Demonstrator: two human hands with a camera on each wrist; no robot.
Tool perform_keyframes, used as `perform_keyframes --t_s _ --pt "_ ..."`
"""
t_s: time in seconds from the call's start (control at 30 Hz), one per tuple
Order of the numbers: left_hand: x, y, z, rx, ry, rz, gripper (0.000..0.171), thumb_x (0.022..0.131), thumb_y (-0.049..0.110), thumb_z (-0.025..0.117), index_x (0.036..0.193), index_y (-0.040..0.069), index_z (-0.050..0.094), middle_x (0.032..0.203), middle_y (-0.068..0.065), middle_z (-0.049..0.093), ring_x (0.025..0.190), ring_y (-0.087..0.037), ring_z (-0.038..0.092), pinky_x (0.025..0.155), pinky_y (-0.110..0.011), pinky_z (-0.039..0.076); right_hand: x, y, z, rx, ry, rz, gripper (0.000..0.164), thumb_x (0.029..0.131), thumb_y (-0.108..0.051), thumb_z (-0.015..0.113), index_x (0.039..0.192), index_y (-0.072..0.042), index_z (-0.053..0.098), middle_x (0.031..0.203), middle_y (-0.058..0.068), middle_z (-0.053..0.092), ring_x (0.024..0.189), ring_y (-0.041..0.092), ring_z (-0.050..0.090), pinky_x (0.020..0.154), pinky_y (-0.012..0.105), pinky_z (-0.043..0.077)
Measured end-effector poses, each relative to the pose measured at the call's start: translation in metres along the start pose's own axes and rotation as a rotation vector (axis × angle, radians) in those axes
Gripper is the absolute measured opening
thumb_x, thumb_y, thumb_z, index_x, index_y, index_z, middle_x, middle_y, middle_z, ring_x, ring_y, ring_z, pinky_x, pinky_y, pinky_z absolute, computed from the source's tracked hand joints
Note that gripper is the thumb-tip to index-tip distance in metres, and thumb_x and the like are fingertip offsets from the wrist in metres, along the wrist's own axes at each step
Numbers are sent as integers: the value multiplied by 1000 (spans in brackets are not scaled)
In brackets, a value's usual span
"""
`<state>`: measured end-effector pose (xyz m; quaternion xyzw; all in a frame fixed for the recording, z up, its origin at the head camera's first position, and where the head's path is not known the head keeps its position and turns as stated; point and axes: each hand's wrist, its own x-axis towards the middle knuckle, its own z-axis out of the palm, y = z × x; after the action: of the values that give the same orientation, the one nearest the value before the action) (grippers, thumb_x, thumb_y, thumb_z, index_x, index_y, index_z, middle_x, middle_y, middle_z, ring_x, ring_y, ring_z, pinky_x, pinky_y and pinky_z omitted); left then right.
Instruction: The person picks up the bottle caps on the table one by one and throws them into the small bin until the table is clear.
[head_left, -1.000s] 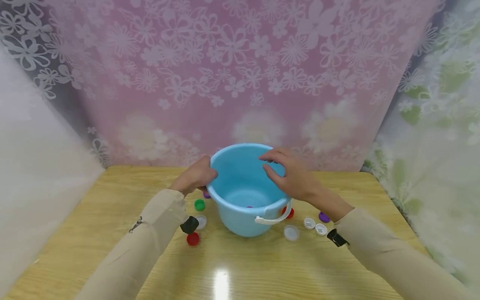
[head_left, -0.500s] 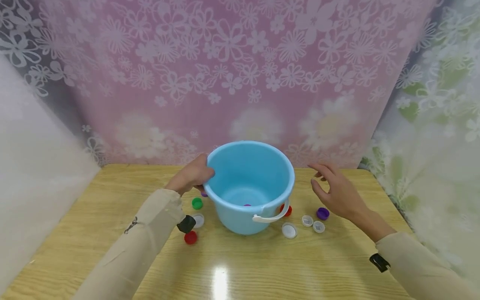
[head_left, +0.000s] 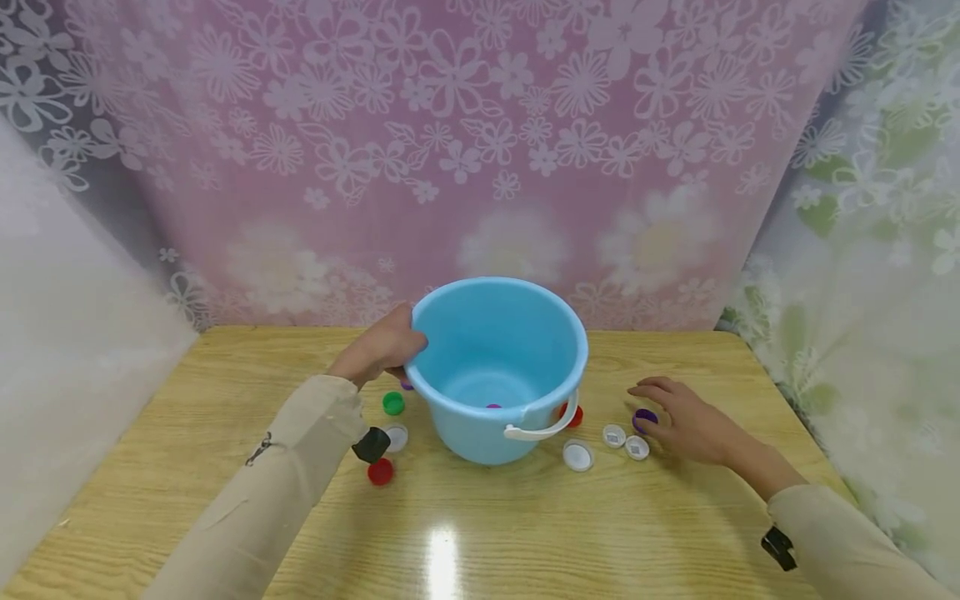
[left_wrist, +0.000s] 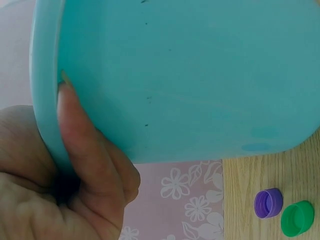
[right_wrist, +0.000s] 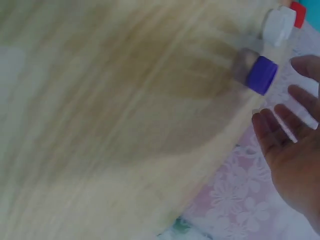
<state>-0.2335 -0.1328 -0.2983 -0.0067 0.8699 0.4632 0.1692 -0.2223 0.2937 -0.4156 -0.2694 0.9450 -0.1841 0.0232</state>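
As seen from the person's own side, with the blue bucket (head_left: 472,433) as the clock's centre, two beige sleeves come in from the near edge of the desk (head_left: 525,542) at seven and five. Nearest lies a red cap (head_left: 380,472) toward eight o'clock; across from it, at four, sits a wide white cap (head_left: 577,456). Farther out, between three and four, two small white caps (head_left: 626,442) lie just beside each other.

Another white cap (head_left: 396,437) rests between eight and nine, beside the left wrist's black strap (head_left: 371,445). A white handle (head_left: 542,432) hangs on the bucket's near flank, about five o'clock.

Out at three, the right hand (head_left: 686,421) is loose, thumb and fingers parted about a purple cap (head_left: 645,419) — in the right wrist view I see a gap between them. Closer in, a second red cap (head_left: 573,415) is partly covered by the bucket.

A green cap (head_left: 393,403) stands at nine; a second purple cap (head_left: 407,385) peeps out at ten, under the left hand (head_left: 386,340) — which grips the rim there, thumb inside. A magenta piece (head_left: 492,407) lies in the bucket, mostly hidden. Beyond, at twelve, hangs a pink flowered curtain (head_left: 480,167).
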Motion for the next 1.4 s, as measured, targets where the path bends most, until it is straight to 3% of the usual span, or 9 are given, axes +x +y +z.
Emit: perform_keyframes --t_s 0.17,0.47,0.8,1.03,1.2,1.4 --pt "-3 1 -1 1 -6 3 44 94 1 41 135 -5 24 111 -31 50 54 -25 64 50 -37 56 -6 8 7 -30 -30 -38 43 90 -16 65 130 -2 56 134 23 45 120 44 42 93 59 42" --pt "-3 5 -1 -11 -19 -20 36 94 0 40 128 -5 31 103 -33 56 48 -23 61 47 -34 55 -5 17 14 -64 19 -137 36 87 -9 69 122 -3 61 116 12 57 103 29 56 80 44 52" --pt "-5 5 0 -17 -12 -31 40 94 0 40 131 -5 27 109 -31 52 49 -23 60 48 -33 55 -4 16 10 20 -17 -71 34 87 -10 69 119 0 63 107 7 60 93 22 60 76 37 54" --pt "-7 5 1 -22 -16 -32 42 94 0 40 133 -4 25 110 -30 50 50 -24 60 49 -35 56 -2 16 5 46 -43 -53 35 88 -11 68 121 1 61 108 8 61 92 22 62 74 36 55" --pt "-5 4 1 -21 -17 -23 40 93 -1 41 131 -4 26 109 -31 51 49 -24 60 50 -34 56 3 12 -5 17 9 -55 36 88 -11 69 121 -1 61 109 5 62 93 20 61 75 35 55" --pt "-5 5 0 -17 -21 -31 41 94 -1 40 132 -4 25 112 -32 50 49 -24 60 49 -34 56 12 -8 -31 0 78 -91 34 89 -14 68 121 -2 62 109 6 62 92 20 61 76 38 55"
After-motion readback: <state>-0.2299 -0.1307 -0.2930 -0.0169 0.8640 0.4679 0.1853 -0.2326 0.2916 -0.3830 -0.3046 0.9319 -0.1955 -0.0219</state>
